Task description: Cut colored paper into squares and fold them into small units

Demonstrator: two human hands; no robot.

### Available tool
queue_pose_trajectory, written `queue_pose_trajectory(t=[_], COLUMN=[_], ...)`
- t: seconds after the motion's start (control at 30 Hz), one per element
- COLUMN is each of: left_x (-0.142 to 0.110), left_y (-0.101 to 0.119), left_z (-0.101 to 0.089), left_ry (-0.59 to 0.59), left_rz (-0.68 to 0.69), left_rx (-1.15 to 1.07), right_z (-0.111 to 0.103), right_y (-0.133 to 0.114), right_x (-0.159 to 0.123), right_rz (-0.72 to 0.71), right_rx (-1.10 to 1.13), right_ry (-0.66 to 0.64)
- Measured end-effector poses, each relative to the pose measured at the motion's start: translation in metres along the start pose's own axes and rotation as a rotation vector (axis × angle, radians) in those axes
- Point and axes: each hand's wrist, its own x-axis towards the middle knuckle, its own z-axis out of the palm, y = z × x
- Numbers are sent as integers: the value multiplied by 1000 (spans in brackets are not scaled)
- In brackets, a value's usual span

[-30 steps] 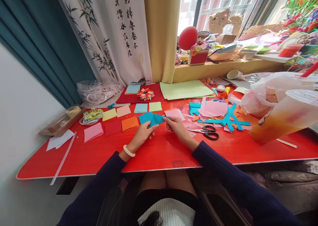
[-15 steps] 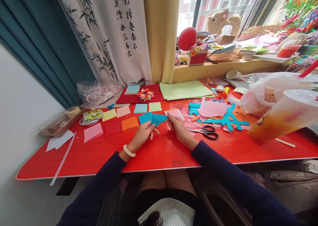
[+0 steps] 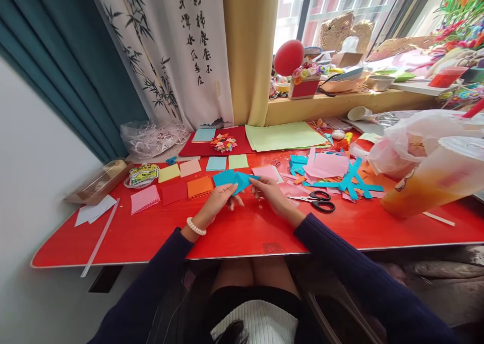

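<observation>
A folded blue paper piece [image 3: 237, 178] is held just above the red table [image 3: 242, 230] between both hands. My left hand [image 3: 219, 201] pinches its lower left part, and my right hand [image 3: 267, 191] pinches its right tip. A stack of blue squares [image 3: 223, 176] lies directly behind the piece. Small stacks of coloured paper squares lie to the left: orange [image 3: 199, 186], red [image 3: 173, 193], pink [image 3: 144, 199], yellow [image 3: 168, 172]. Black-handled scissors [image 3: 316, 201] rest just right of my right hand.
Blue strips and pink sheets [image 3: 333, 172] are heaped at the right. A large orange drink cup [image 3: 434, 180] and a plastic bag [image 3: 408, 137] stand at the far right. Green sheets [image 3: 283, 136], a red mat with a paper flower [image 3: 223, 142] and a cluttered sill lie behind.
The blue piece has been turned a little between my fingers, and my right hand has shifted along its right tip. The view has drifted slightly.
</observation>
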Motion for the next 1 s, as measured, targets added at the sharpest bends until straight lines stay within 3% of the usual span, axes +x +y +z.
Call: queue_pose_trajectory(t=[0.6,1.0], left_x=[6,1], left_y=[-11,-12], left_z=[-6,4], left_ry=[100,136], left_rz=[101,308], left_rx=[51,334], right_z=[-2,11], right_y=[-4,-9], right_x=[1,-11], right_rz=[60,94], right_rx=[78,-175], right_ry=[9,-122])
